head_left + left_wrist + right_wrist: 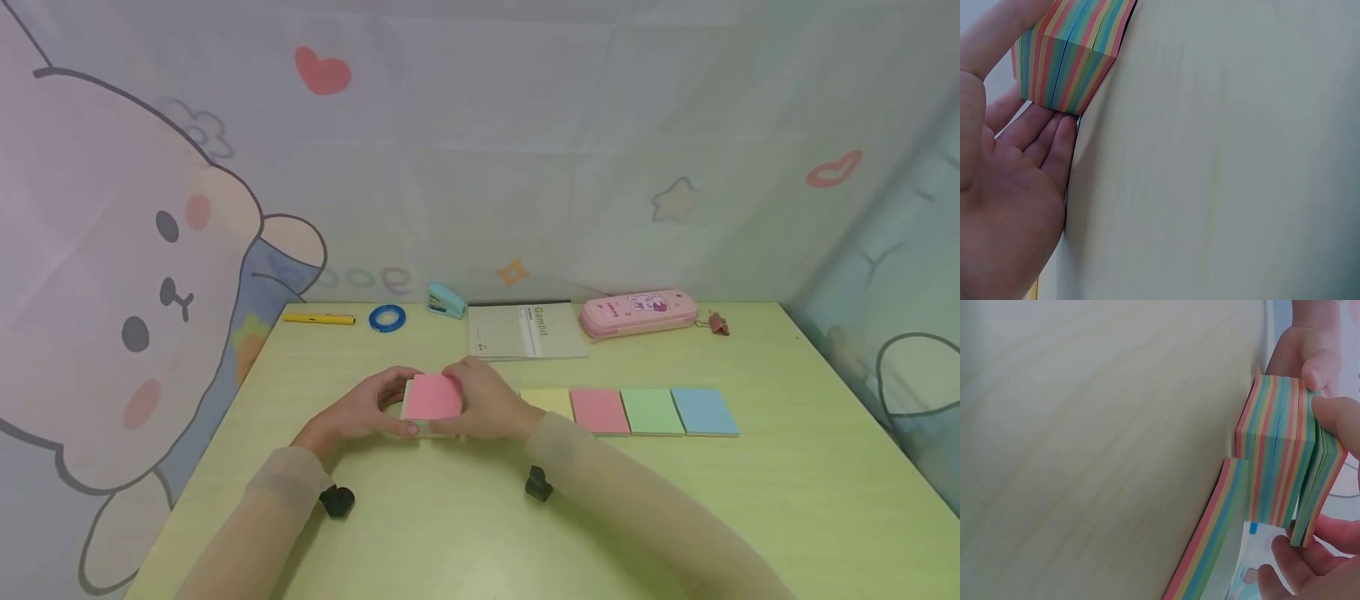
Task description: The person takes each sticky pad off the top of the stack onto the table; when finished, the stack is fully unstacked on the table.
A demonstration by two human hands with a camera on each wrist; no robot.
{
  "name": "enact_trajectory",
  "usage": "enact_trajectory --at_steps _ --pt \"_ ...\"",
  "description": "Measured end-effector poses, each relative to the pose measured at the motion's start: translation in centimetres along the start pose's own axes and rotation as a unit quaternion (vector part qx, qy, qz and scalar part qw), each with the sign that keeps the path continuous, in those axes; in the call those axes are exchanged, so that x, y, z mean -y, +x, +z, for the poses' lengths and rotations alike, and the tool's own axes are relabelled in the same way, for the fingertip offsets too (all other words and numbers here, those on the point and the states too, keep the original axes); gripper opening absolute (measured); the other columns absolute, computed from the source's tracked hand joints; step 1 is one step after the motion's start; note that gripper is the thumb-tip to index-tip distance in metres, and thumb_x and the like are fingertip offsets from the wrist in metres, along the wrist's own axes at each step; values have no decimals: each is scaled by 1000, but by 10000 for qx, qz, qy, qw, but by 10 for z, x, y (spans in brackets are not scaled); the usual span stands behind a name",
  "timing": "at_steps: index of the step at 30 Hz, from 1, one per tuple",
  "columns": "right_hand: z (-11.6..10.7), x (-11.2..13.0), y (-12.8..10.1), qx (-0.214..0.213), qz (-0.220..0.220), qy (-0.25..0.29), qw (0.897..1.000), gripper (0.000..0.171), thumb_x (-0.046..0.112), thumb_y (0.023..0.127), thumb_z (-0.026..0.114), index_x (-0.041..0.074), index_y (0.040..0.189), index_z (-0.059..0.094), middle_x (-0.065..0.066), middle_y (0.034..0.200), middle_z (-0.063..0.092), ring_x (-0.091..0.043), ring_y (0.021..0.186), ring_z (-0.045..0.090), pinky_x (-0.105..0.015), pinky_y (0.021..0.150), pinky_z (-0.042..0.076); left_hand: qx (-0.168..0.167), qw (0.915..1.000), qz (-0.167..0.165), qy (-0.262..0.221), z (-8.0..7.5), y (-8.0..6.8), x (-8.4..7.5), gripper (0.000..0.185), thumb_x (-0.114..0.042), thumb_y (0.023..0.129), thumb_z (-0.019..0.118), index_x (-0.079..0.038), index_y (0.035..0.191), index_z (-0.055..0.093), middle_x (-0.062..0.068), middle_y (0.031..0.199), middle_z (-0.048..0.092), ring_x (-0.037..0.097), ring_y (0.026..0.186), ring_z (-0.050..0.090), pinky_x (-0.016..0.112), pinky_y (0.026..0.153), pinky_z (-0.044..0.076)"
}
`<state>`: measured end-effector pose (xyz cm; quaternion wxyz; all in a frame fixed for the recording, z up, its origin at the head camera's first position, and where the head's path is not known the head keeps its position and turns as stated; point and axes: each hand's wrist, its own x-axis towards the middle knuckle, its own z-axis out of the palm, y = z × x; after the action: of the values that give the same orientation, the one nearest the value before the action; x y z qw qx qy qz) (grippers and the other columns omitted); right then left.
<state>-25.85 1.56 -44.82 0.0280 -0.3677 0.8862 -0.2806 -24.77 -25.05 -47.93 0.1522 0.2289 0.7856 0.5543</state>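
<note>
Two hands on one stack of sticky-note pads [1270,450], which appears to stand on the desk [465,533], left of a row of pads: yellow [546,403], pink [599,412], green [652,412], blue [704,412].

Left hand [367,410]: thumb on the near side of the stack, fingers behind, so the stack sits held between them. Right hand [489,402]: pinching the pink-topped pad [1322,490] above the stack, thumb at one edge, fingers at the opposite one.

Right wrist view: a narrow gap between that pad and the stack, wider toward one end, so the pad is tilted. Whether an edge touches, cannot tell. Head view: a pale green strip shows past the pad's left edge; the two are not flush.

Step in hand, by my reading: seating the pad on top. Best done by shifting it slightly left, matching one corner first, then lowering it flat. Left grip should stay low and light; squeezing may skew the layers. Right fingertips want to slip out sideways, lest they drag the pad. Then square the sides with both palms.
</note>
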Motion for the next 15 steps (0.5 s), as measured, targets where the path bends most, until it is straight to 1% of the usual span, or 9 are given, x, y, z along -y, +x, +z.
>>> enact_trajectory --at_steps 2,4,6,8,10,12,13,15 --pt "-3 -2 -4 -76 14 -27 10000 73 47 84 85 3 136 60 -3 121 62 -16 107 53 -29 88 51 -4 10000 -4 60 0 1 0 76 -8 84 90 -7 148 50 14 151 55 36 145 47 53 124 32" --pt "-7 -4 -10 -190 19 -1 9998 74 47 82 86 2 135 60 -4 121 63 -18 108 55 -32 91 52 -13 9999 -14 103 0 1 0 76 -8 83 90 -6 148 50 14 151 56 37 143 49 49 123 34" --pt "-12 -5 -17 -306 33 18 9995 74 46 81 87 2 135 61 -5 125 63 -20 112 57 -35 97 52 -24 9999 5 134 0 2 0 79 -8 83 90 -6 150 49 15 151 55 36 142 51 42 121 37" --pt "-18 -5 -26 -365 78 106 9992 74 43 80 89 2 134 62 -7 126 64 -22 113 58 -38 101 51 -26 10000 29 86 0 2 -1 82 -7 82 90 -5 152 47 15 152 55 36 141 51 34 119 40" --pt "-24 -6 -36 -376 126 137 9991 73 42 79 90 2 134 63 -8 126 64 -22 114 59 -40 102 52 -37 10000 50 67 0 2 -1 82 -7 82 90 -6 152 48 16 151 54 36 140 51 27 116 40" --pt "-29 -6 -47 -311 212 202 9991 74 40 80 90 1 136 62 -9 126 63 -22 114 59 -41 102 52 -41 10000 60 58 1 2 -2 80 -7 82 90 -7 151 50 15 151 54 35 139 51 22 113 40" --pt "-30 -6 -52 -277 232 259 9990 75 40 80 91 1 137 62 -8 124 63 -22 111 59 -41 100 52 -40 10000 73 55 2 2 -2 78 -7 82 90 -7 150 51 16 150 55 36 138 51 21 113 40" --pt "-33 -8 -64 -213 249 278 9991 76 41 81 90 1 139 61 -7 126 63 -20 112 59 -40 100 52 -53 9999 71 70 3 1 -2 75 -7 83 90 -8 148 54 16 149 55 35 136 52 20 112 41"
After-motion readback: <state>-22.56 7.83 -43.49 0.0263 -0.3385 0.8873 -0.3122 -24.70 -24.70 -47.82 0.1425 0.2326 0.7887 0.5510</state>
